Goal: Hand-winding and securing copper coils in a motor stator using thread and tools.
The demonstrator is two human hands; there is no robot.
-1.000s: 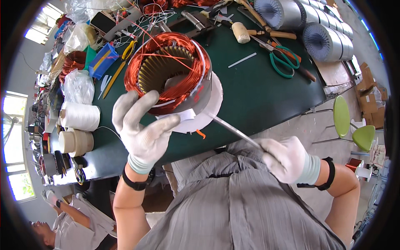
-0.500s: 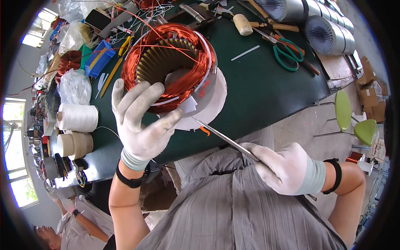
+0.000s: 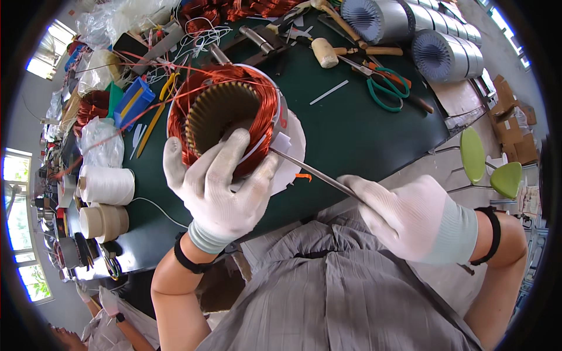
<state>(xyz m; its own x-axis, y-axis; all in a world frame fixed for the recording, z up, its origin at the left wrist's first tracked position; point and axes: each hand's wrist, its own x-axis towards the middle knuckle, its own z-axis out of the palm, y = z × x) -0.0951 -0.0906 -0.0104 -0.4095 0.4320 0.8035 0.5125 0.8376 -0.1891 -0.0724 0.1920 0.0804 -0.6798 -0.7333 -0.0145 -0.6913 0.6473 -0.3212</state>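
Note:
A motor stator (image 3: 267,99) with red copper windings and a toothed bore stands on a round white board (image 3: 296,137). My gloved left hand (image 3: 225,196) grips its near rim, with fingers reaching into the bore and the thumb on the outer winding. Held in my gloved right hand (image 3: 410,219) is a thin metal rod (image 3: 316,174). Its far tip meets the lower right edge of the winding, close to the left thumb and a small white insulation tab (image 3: 281,142). The tool's rear end is largely hidden by the right hand.
Scissors with green handles (image 3: 386,90), a mallet (image 3: 324,52) and bare stator cores (image 3: 448,55) lie at the far right. White thread spools (image 3: 108,185) and a blue box (image 3: 133,104) stand left. Loose red wires cross the left side. Another person's gloved hand (image 3: 109,301) shows at lower left.
The stator now sits more upright in view, its bore facing me more. My left fingers have moved from the rim into the bore, and the rod's tip has come up against the winding.

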